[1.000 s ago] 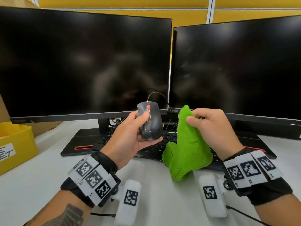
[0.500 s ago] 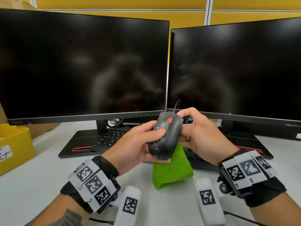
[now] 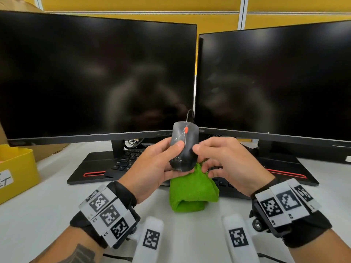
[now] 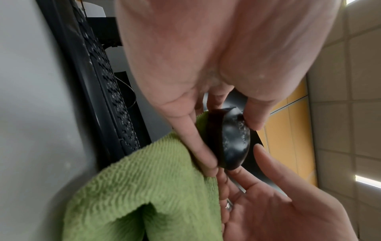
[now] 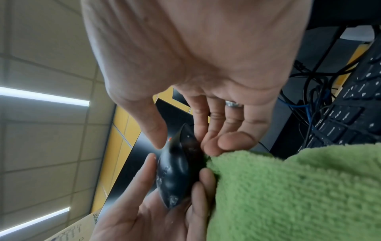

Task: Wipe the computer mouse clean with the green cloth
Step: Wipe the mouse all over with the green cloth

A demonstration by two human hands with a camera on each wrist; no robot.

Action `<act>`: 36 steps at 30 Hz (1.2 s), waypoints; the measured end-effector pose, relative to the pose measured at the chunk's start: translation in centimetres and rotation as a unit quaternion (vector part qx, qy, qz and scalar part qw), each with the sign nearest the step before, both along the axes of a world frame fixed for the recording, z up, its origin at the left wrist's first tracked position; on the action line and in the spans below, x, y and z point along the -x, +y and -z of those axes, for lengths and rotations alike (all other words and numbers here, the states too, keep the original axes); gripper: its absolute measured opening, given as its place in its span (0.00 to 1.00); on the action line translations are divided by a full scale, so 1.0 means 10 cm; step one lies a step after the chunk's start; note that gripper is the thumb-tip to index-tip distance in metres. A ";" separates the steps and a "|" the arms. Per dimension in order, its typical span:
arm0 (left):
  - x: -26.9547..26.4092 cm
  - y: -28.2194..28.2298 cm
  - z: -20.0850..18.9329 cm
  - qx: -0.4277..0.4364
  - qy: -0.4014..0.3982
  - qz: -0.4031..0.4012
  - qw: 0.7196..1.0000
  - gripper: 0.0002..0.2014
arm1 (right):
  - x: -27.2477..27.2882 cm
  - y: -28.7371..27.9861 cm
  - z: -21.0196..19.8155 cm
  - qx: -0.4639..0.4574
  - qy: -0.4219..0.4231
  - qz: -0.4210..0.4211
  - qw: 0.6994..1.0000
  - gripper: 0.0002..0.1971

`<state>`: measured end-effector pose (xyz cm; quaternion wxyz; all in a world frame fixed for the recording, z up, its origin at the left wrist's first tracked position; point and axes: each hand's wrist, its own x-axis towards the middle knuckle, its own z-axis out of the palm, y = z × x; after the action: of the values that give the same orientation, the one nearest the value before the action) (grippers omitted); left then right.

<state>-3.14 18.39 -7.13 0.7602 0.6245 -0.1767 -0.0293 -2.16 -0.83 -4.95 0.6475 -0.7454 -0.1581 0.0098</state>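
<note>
My left hand (image 3: 171,158) holds a black wired mouse (image 3: 185,147) upright above the keyboard, thumb on its smudged top and fingers behind it. Its scroll wheel is red, and white smears mark the shell. My right hand (image 3: 203,158) sits against the mouse's right side with the thumb touching it. The curled right fingers pinch the green cloth (image 3: 191,190) behind and under the mouse, and the rest of it hangs down to the table. The left wrist view has the mouse (image 4: 233,140) between my fingers with the cloth (image 4: 144,187) beside it. From the right wrist, the mouse (image 5: 175,171) touches the cloth (image 5: 288,187).
Two dark monitors (image 3: 98,76) (image 3: 275,82) stand side by side right behind the hands. A black keyboard (image 3: 125,160) lies under them, with tangled cables (image 5: 313,91) at the back. A yellow bin (image 3: 17,168) sits at the left on the white table (image 3: 47,196).
My right hand brought the cloth from beside the mouse to behind and under it. Both hands shifted right, and the mouse now stands more upright with the right thumb on it.
</note>
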 end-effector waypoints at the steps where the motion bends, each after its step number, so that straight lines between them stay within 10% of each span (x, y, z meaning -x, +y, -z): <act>1: 0.01 -0.01 0.00 0.000 -0.002 0.004 1.000 0.17 | 0.00 0.00 0.01 0.005 -0.008 0.004 1.000 0.10; 10: -0.02 0.03 -0.03 0.013 0.034 0.032 0.999 0.33 | 0.01 -0.04 -0.03 -0.037 0.010 -0.021 0.999 0.09; 16: -0.13 0.23 -0.07 -0.056 -0.075 -0.163 0.982 0.14 | -0.01 -0.15 -0.09 -0.111 0.052 -0.029 0.992 0.11; 25: -0.17 0.36 -0.04 -0.113 -0.179 -0.275 0.938 0.29 | 0.01 -0.13 -0.08 -0.109 0.049 -0.095 0.988 0.09; 36: -0.05 0.23 -0.06 -0.130 -0.215 -0.293 0.923 0.06 | 0.01 -0.10 -0.05 -0.064 0.047 -0.068 0.995 0.12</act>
<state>-2.65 20.65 -6.54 0.5911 0.7327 -0.1394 0.3071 -2.29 -1.81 -4.49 0.6982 -0.6890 -0.1777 0.0789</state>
